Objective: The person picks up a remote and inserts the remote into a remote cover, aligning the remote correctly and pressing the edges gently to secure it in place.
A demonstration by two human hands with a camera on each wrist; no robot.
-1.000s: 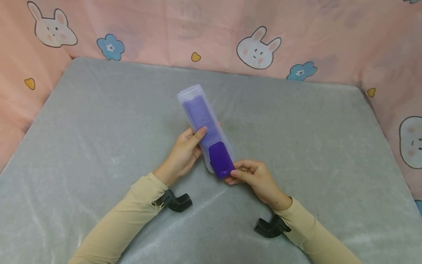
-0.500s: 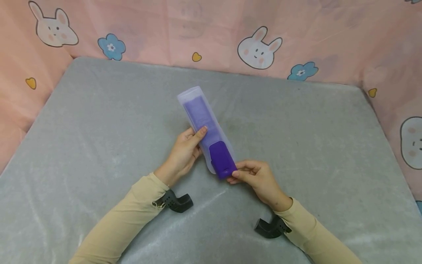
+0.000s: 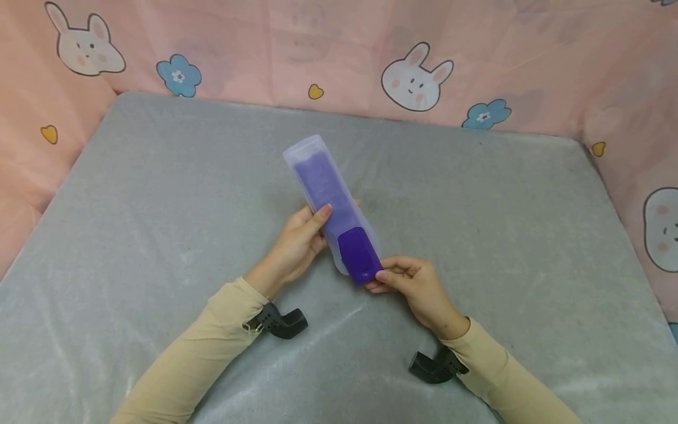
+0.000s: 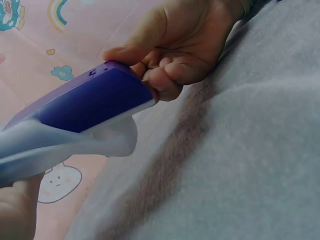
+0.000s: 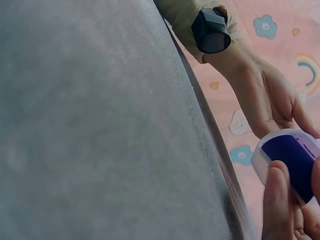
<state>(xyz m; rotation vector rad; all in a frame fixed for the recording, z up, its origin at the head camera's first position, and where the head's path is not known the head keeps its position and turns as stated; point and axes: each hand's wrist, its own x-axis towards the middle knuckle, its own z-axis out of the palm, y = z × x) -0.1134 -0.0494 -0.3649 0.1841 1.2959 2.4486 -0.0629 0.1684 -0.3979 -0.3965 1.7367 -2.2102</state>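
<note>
The device (image 3: 360, 254) is held above the tabletop (image 3: 503, 224), most of its length inside a translucent sleeve (image 3: 303, 149) and one end out at the mouth. Little has changed over the last second: that bare end and the right hand (image 3: 410, 281) have edged a touch rightward, while about as much of the device shows as before. I judge from this that it has gone neither clearly in nor clearly out. The right hand's fingers and thumb pinch the bare end; the left hand (image 3: 291, 244) grips the sleeve about midway, thumb across the top and fingers behind. The device is slim and deep purple, with a small slot near its bare end and a whitish underside; through the sleeve it looks pale lilac.
</note>
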